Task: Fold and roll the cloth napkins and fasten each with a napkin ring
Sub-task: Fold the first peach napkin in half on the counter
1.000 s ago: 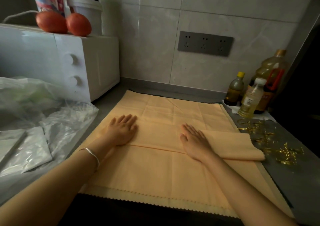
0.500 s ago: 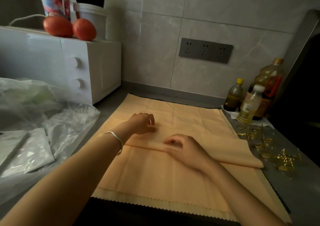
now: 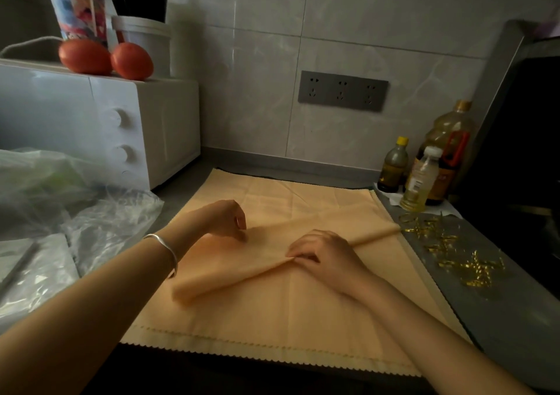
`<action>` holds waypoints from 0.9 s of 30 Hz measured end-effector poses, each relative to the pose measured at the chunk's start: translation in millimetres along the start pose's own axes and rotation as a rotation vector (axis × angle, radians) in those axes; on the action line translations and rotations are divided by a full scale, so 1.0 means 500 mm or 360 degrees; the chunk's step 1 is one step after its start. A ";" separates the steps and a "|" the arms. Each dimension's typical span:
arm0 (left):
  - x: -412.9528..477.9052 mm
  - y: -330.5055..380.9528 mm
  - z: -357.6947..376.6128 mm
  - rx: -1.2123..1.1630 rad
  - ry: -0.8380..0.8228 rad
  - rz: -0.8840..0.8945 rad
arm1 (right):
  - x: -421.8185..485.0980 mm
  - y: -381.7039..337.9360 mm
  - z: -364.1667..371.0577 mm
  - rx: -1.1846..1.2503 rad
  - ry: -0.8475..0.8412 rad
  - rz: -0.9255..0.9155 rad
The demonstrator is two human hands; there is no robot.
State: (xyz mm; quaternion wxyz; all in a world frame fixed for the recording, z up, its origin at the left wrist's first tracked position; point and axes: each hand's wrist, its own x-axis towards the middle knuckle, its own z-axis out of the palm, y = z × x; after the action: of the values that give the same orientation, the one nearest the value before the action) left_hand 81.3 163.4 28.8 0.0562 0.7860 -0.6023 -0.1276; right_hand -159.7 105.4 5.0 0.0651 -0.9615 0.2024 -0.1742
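Both hands are set on a folded peach napkin lying across a larger spread cloth.

Its near edge is pinched between thumb and fingers of the right hand, and the fabric is lifted slightly there. At the far fold, the left hand is curled with fingertips pressed down; whether cloth is gripped cannot be told. Gold napkin rings are scattered on the grey counter right of the right hand. A silver bangle is worn on the left wrist.

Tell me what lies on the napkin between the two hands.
Head view: only bare folded napkin between left hand and right hand.
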 end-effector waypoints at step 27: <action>0.005 0.286 0.125 0.0179 -0.0101 0.0796 | -0.219 0.092 -0.072 -0.0023 -0.0274 0.0041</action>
State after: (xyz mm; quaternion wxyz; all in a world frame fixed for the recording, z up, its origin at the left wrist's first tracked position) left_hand -68.4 126.5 3.0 0.0234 0.6100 -0.7856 -0.1006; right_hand -283.6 106.8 -4.5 0.0775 -0.9707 0.2097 -0.0885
